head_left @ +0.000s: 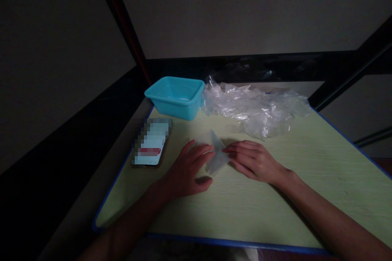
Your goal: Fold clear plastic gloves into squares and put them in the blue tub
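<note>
A small translucent plastic piece (218,158), greyish and flat like a sheet or film, is held between my two hands over the table. My right hand (252,159) has its fingers closed together on the piece's right corner. My left hand (191,167) curves around the left side with the thumb well apart from the fingers. Its fingertips lie over or against the piece; whether they press on it I cannot tell. The piece's left part is blurred and partly hidden behind those fingers.
A turquoise plastic basin (176,108) stands at the back left of the blue-edged table (321,171). Crumpled clear plastic bags (257,106) spread along the back. A phone (151,142) with its screen lit lies left of my left hand. Walls close in behind.
</note>
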Demonstrator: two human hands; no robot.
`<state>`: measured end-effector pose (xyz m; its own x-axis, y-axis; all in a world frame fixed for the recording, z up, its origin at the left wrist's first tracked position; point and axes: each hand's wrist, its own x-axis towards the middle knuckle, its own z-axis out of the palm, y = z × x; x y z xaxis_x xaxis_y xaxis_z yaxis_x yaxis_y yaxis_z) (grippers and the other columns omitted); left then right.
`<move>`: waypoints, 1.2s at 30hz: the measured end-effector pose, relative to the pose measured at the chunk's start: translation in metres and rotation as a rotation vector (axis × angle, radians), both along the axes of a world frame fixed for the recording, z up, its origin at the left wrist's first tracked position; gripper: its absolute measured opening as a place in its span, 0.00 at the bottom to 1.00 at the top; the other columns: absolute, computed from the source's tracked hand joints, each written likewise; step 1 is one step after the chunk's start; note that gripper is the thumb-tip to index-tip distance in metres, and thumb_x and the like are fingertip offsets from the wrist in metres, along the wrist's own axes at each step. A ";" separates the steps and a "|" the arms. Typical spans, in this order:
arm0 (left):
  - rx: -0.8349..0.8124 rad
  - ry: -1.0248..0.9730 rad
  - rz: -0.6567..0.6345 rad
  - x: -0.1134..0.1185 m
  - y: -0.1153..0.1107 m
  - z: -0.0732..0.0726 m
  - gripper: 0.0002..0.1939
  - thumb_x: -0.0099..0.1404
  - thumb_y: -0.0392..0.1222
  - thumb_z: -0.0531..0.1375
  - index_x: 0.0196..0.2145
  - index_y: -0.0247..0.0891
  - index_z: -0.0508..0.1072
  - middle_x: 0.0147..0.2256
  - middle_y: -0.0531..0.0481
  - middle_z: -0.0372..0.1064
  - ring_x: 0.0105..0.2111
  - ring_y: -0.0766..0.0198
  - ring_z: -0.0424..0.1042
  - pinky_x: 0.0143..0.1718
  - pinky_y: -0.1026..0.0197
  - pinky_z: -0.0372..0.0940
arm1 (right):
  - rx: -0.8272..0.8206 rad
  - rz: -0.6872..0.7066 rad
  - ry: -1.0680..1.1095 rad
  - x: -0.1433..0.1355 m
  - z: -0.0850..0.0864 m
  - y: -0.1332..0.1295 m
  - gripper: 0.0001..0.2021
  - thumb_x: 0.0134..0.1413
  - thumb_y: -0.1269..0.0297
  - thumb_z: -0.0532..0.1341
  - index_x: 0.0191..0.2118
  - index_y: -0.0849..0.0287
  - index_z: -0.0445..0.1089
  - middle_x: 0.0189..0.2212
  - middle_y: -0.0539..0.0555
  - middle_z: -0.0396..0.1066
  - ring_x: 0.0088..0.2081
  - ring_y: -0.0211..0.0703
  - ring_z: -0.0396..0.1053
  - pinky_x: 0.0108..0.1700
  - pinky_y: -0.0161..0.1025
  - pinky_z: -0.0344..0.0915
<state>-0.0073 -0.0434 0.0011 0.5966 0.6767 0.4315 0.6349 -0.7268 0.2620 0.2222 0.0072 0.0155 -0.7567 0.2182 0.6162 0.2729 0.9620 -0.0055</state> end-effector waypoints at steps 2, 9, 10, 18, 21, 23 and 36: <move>0.019 -0.012 0.014 0.000 0.001 -0.001 0.26 0.53 0.40 0.59 0.50 0.34 0.62 0.52 0.37 0.65 0.53 0.54 0.63 0.60 0.46 0.44 | -0.046 0.001 0.036 -0.001 0.002 -0.002 0.07 0.57 0.73 0.53 0.38 0.63 0.68 0.35 0.59 0.75 0.38 0.45 0.72 0.38 0.43 0.71; 0.069 -0.017 -0.013 0.004 0.006 -0.004 0.24 0.55 0.40 0.59 0.50 0.33 0.64 0.51 0.38 0.67 0.53 0.56 0.65 0.61 0.47 0.44 | -0.115 0.007 0.149 -0.005 0.004 -0.009 0.07 0.56 0.74 0.53 0.39 0.61 0.65 0.33 0.59 0.75 0.37 0.44 0.73 0.36 0.43 0.71; 0.083 -0.012 -0.023 0.005 0.007 -0.004 0.24 0.56 0.40 0.59 0.50 0.33 0.64 0.51 0.38 0.67 0.53 0.57 0.65 0.61 0.48 0.45 | -0.116 0.008 0.159 -0.005 0.004 -0.010 0.07 0.56 0.74 0.53 0.39 0.61 0.65 0.33 0.59 0.74 0.37 0.44 0.73 0.36 0.43 0.71; 0.179 -0.149 -0.079 0.011 0.010 -0.004 0.16 0.63 0.33 0.54 0.49 0.33 0.67 0.47 0.40 0.71 0.50 0.62 0.68 0.56 0.54 0.56 | -0.139 -0.009 0.262 -0.006 0.007 -0.014 0.07 0.55 0.75 0.53 0.39 0.60 0.65 0.28 0.56 0.74 0.32 0.43 0.73 0.32 0.40 0.71; 0.076 -0.291 -0.075 0.013 0.008 0.006 0.15 0.63 0.33 0.52 0.45 0.37 0.71 0.45 0.43 0.73 0.45 0.62 0.71 0.50 0.56 0.63 | -0.275 -0.027 0.362 -0.005 0.010 -0.018 0.07 0.56 0.74 0.54 0.39 0.58 0.65 0.30 0.55 0.75 0.33 0.42 0.73 0.33 0.39 0.70; -0.070 -0.385 -0.031 0.017 0.006 0.020 0.13 0.62 0.35 0.52 0.42 0.38 0.74 0.41 0.45 0.75 0.41 0.60 0.73 0.44 0.57 0.66 | -0.462 -0.059 0.468 -0.005 0.011 -0.020 0.05 0.57 0.70 0.56 0.39 0.58 0.66 0.32 0.56 0.75 0.35 0.42 0.74 0.36 0.39 0.70; -1.423 -1.255 0.378 0.048 0.032 0.026 0.12 0.45 0.43 0.65 0.23 0.32 0.70 0.21 0.49 0.70 0.21 0.65 0.69 0.27 0.62 0.66 | -2.274 0.183 0.660 -0.014 -0.006 0.000 0.28 0.63 0.48 0.40 0.36 0.64 0.70 0.31 0.59 0.75 0.33 0.41 0.74 0.40 0.41 0.69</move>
<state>0.0405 -0.0113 0.0269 0.1940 0.8629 -0.4667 -0.3074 0.5052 0.8064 0.2078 0.0075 0.0100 -0.7194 0.6098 -0.3325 -0.2581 -0.6791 -0.6872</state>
